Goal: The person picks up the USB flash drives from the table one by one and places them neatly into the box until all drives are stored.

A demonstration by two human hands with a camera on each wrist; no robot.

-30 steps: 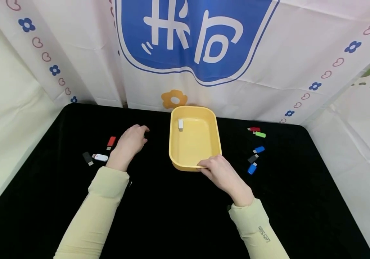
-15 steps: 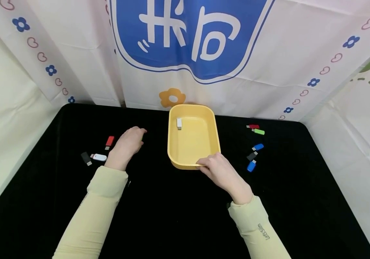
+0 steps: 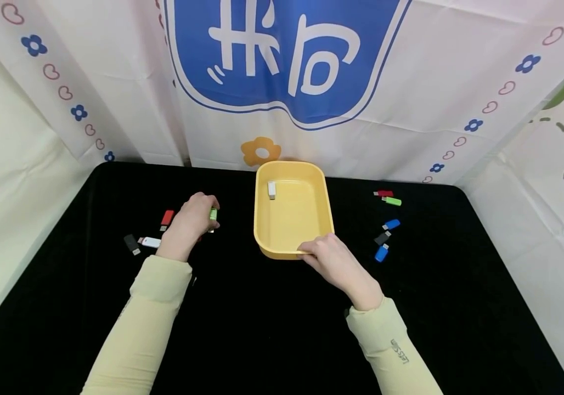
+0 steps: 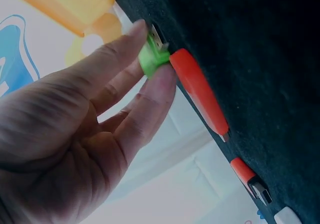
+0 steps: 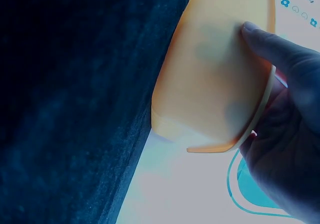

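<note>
My left hand (image 3: 190, 220) pinches a green USB stick (image 3: 213, 214) between thumb and fingertips, left of the yellow tray. In the left wrist view that USB stick (image 4: 153, 56) shows its metal plug, and a red USB stick (image 4: 200, 92) lies right beside the fingertips. With thumb and fingers, my right hand (image 3: 338, 266) grips the near right rim of the yellow tray (image 3: 286, 254); the right wrist view shows the thumb on the outer wall of the tray (image 5: 210, 69). One white USB stick (image 3: 271, 190) lies inside the tray.
Left of my left hand lie a second red USB stick (image 3: 167, 218), a white one (image 3: 151, 242) and a black one (image 3: 131, 244). To the tray's right are several more, including red (image 3: 385, 193), green (image 3: 393, 201) and blue (image 3: 382, 253). A printed curtain (image 3: 410, 137) hangs behind the black table.
The green USB stick, mostly hidden before, now shows between my left fingertips, and that hand has shifted slightly left. My right hand keeps its grip on the tray's rim.
</note>
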